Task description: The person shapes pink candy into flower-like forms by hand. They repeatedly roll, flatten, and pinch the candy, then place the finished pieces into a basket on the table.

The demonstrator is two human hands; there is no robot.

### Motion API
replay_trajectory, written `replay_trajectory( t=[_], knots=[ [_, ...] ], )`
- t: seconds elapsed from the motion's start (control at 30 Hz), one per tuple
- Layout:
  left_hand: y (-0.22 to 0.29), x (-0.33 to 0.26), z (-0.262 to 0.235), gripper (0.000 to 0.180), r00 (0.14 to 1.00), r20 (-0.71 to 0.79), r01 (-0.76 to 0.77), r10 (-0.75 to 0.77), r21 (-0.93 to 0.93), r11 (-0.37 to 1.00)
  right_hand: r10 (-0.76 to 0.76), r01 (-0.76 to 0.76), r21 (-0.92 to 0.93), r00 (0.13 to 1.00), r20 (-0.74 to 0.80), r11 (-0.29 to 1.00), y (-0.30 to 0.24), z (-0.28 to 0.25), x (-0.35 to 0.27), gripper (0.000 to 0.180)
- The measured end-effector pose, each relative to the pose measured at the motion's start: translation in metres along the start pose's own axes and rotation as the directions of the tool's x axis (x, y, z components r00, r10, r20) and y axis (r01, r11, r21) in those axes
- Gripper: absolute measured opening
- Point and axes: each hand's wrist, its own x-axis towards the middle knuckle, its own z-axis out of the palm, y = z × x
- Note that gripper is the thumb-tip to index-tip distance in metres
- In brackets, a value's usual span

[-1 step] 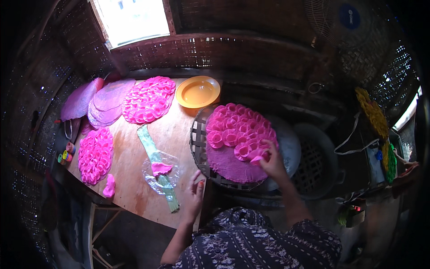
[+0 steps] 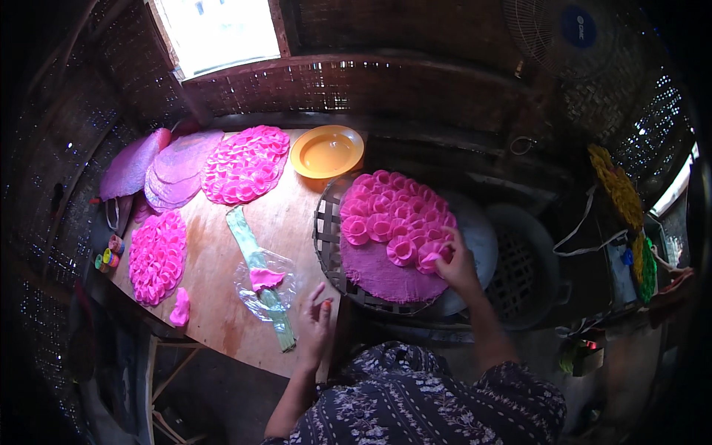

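On a round woven basket [image 2: 324, 231] lies a pink-purple disc [image 2: 393, 280], with many bright pink, soft-looking petal cups [image 2: 397, 204] set over its far part. Its near part shows a bare fibrous surface. My right hand [image 2: 460, 268] reaches in from the right, fingers closed on a pink petal cup [image 2: 432, 256] at the edge of the covered area. My left hand [image 2: 314, 326] hovers by the table's right edge, fingers apart and holding nothing. Beside it, a pale green strip [image 2: 280, 315] carries clear plastic and a pink dough-like lump [image 2: 265, 279].
A yellow bowl [image 2: 328, 152] stands at the table's far right corner. Two more petal-covered discs [image 2: 246, 165] and plain purple discs [image 2: 178, 174] lie at the left and back. A small pink lump [image 2: 179, 308] rests near the front-left edge. Dark basins [image 2: 519, 259] stand to the right.
The pink piece in my right hand now sits as a rounder cup against the disc. My left hand has shifted slightly left, its fingers more spread.
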Motion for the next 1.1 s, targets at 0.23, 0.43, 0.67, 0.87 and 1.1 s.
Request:
replay_trajectory(
  t=[0.23, 0.43, 0.67, 0.87, 1.1],
  knots=[
    [-0.031, -0.015, -0.030, 0.027, 0.920, -0.320, -0.158, 0.226, 0.225, 0.961, -0.152, 0.148, 0.055, 0.985, 0.083, 0.987, -0.003, 0.037, 0.046, 0.066],
    [-0.040, -0.020, -0.041, 0.023, 0.883, -0.373, -0.170, 0.286, 0.314, 0.934, -0.190, 0.197, -0.006, 0.950, 0.247, 0.980, -0.019, 0.090, 0.060, 0.069],
    [-0.036, -0.019, -0.040, 0.021, 0.894, -0.422, -0.079, 0.149, 0.179, 0.981, -0.116, 0.171, -0.206, 0.960, 0.255, 0.964, -0.010, 0.106, 0.079, 0.069],
    [-0.038, -0.017, -0.042, 0.023, 0.891, -0.418, -0.062, 0.175, 0.270, 0.961, -0.130, 0.199, -0.298, 0.963, 0.235, 0.934, -0.009, 0.103, 0.089, 0.069],
    [-0.040, -0.018, -0.042, 0.024, 0.892, -0.433, -0.041, 0.131, 0.211, 0.977, -0.100, 0.224, -0.423, 0.950, 0.295, 0.878, -0.002, 0.107, 0.096, 0.067]
  ],
)
